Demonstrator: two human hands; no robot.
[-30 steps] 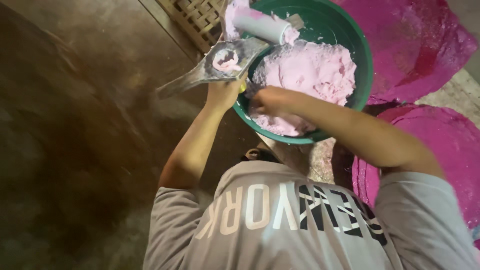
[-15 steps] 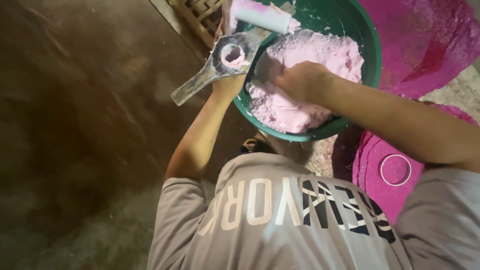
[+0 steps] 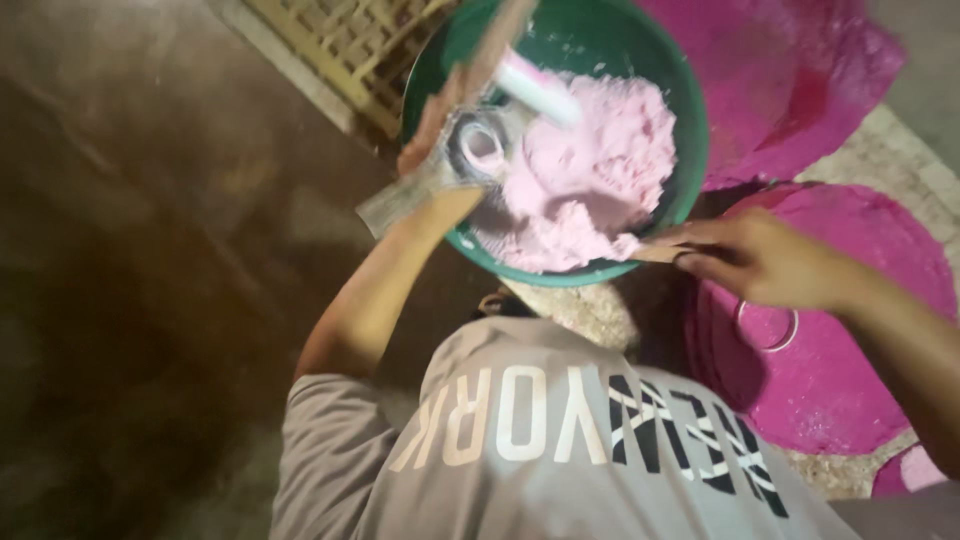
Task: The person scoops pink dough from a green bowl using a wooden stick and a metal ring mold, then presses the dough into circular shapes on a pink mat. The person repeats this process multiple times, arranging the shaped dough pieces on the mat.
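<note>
Left hand (image 3: pixel 440 150) gripping ring mould (image 3: pixel 480 145) over bowl (image 3: pixel 690 150); right hand (image 3: pixel 760 262) at rim.

My one head-worn camera looks steeply down past my grey printed shirt (image 3: pixel 560 450), close over the round green plastic basin (image 3: pixel 690 150) on the floor.

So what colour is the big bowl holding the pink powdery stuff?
The bowl is green, with pale pink powder heaped inside; the head view shows it.

An outdoor work yard: bare dirt ground (image 3: pixel 150 300), pink-stained slabs (image 3: pixel 840 380).
</note>
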